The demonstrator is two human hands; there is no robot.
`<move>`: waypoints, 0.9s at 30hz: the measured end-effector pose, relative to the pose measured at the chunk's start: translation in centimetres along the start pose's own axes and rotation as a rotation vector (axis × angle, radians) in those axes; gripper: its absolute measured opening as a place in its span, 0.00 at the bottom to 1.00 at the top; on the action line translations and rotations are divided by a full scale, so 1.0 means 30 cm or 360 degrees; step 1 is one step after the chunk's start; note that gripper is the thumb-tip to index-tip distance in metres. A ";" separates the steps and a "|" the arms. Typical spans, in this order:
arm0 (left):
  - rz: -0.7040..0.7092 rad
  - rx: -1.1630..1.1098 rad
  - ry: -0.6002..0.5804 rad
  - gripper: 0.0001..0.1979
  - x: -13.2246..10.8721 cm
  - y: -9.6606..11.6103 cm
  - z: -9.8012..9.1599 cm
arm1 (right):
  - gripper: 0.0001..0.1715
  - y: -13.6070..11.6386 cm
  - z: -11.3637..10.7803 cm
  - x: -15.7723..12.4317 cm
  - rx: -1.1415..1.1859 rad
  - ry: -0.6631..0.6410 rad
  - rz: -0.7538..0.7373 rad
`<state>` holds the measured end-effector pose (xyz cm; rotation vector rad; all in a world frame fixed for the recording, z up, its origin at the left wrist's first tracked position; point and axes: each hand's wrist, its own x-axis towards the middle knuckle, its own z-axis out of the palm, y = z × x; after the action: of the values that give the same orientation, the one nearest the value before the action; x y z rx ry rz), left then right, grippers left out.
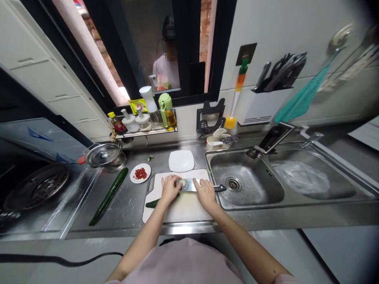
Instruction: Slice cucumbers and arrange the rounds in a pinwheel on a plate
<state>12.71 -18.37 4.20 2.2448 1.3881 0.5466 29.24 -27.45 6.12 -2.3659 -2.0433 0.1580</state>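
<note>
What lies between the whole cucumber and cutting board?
Head view: a small plate of red pieces toward the back; nearer the person, only steel counter.

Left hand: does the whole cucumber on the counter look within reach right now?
Probably yes: the whole cucumber lies uncovered left of the chopping board, and the round plate sits farther back. The left hand would first leave the knife blade.

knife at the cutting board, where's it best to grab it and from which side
Probably by the black handle, coming from the right: it juts past the cutting board, while the left hand and right hand are at the blade.
</note>
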 end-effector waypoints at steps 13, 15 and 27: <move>-0.1242 -0.0061 0.0266 0.08 0.113 -0.246 -0.013 | 0.27 0.054 0.067 -0.016 -0.0115 -0.0094 0.0153; -0.1302 -0.0017 0.0262 0.09 0.127 -0.287 -0.016 | 0.27 0.058 0.072 -0.022 -0.0108 -0.0111 0.0174; -0.1100 0.0296 0.0213 0.13 0.140 -0.335 -0.006 | 0.27 0.068 0.084 -0.044 0.0008 -0.0190 0.0337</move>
<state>7.07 -10.56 -0.85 1.6977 2.2093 0.3349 30.86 -29.20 3.54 -2.6255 -1.8287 0.3129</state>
